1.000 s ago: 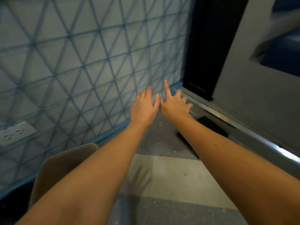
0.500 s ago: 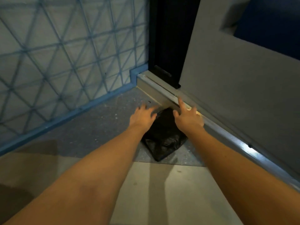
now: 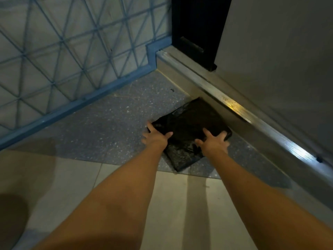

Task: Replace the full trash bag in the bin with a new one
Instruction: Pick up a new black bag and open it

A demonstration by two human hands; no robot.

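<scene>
Your folded black trash bag (image 3: 189, 127) lies flat on the speckled grey floor (image 3: 108, 123), tucked against the metal door track (image 3: 234, 107) near the corner of the blue lattice wall (image 3: 72, 51). Your left hand (image 3: 156, 138) rests on its left edge, fingers spread and relaxed, thumb laid over the plastic. Your right hand (image 3: 213, 141) presses on the bag's near right side (fingers splayed, not curled round it). Neither hand is actually gripping.

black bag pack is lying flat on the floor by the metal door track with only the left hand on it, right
Not quite: the head view shows both hands on it. The left hand rests on the black bag pack's left edge and the right hand on its right side, flat on the floor by the metal door track.
</scene>
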